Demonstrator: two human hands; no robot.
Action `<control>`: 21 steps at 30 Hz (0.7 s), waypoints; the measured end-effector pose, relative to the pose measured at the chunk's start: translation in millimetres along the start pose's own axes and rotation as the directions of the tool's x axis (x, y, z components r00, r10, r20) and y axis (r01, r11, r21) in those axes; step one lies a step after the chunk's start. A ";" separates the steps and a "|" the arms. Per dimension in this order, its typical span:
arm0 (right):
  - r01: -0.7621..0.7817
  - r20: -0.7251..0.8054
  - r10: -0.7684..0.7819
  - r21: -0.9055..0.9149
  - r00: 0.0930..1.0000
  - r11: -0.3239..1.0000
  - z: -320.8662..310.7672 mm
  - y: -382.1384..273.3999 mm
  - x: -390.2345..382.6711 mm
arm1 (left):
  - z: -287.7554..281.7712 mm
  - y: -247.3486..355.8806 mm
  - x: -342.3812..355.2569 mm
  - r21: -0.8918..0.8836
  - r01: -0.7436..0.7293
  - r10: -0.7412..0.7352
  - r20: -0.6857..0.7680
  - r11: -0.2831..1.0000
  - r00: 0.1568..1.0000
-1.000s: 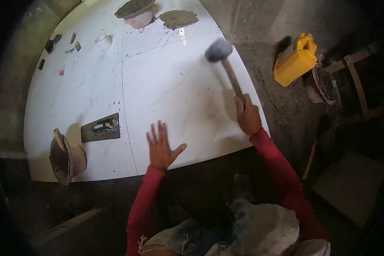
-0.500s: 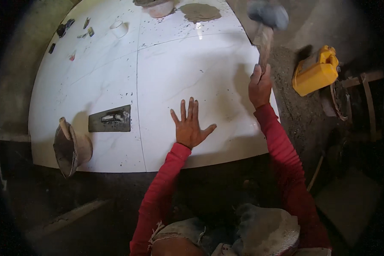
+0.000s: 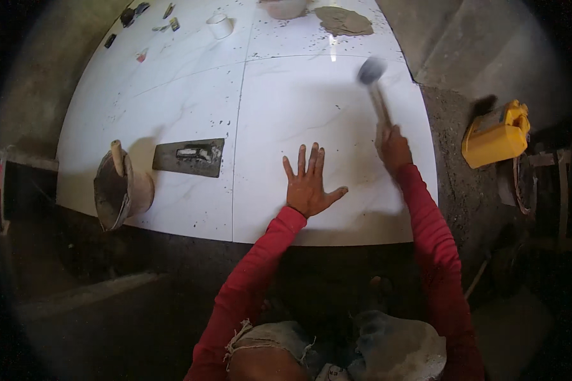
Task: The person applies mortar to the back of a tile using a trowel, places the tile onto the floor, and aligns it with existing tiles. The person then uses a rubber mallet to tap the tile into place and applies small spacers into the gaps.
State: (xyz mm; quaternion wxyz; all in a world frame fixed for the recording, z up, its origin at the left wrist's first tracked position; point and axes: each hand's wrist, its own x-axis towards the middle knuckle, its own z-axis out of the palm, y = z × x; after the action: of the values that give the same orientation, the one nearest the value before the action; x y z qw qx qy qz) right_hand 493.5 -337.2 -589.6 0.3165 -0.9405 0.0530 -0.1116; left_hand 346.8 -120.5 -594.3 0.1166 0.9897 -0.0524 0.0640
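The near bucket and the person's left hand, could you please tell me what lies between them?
In the head view, a trowel lies on the white tiles between the bucket and left hand; nearer the hand runs a dark seam.

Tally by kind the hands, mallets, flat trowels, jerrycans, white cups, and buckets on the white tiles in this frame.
Hands: 2, left hand and right hand
Mallet: 1, in the right hand's grip
Flat trowel: 1
Yellow jerrycan: 1
White cup: 1
Buckets on the tiles: 2, near bucket and far bucket, cut off by the frame
Total: 8
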 end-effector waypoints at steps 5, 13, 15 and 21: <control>0.237 -0.217 -0.165 0.364 0.962 0.901 -63.4 -70.2 -30.9 | -3.1 -26.0 -18.5 0.026 0.056 -0.056 0.000 0.998 0.998; -0.042 0.237 0.058 -0.072 0.970 0.997 -69.2 14.9 -106.4 | -6.1 -112.3 -47.1 0.063 0.308 -0.285 -0.245 0.949 0.927; 0.156 -0.040 -0.153 0.126 0.987 0.980 -103.4 -17.6 -120.0 | -20.0 -134.8 -73.5 0.126 0.355 -0.322 -0.224 0.926 0.920; 0.184 -0.212 -0.112 0.361 0.971 0.914 -121.2 49.1 -134.3 | -3.0 -113.5 -84.0 0.133 0.284 -0.241 -0.269 0.950 0.933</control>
State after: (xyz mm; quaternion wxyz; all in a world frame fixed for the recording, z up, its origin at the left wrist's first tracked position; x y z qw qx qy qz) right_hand 332.3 -424.1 -549.2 0.4761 -0.8483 -0.0117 -0.2312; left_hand 277.1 -2.5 -628.5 0.0450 0.9781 0.1012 0.1761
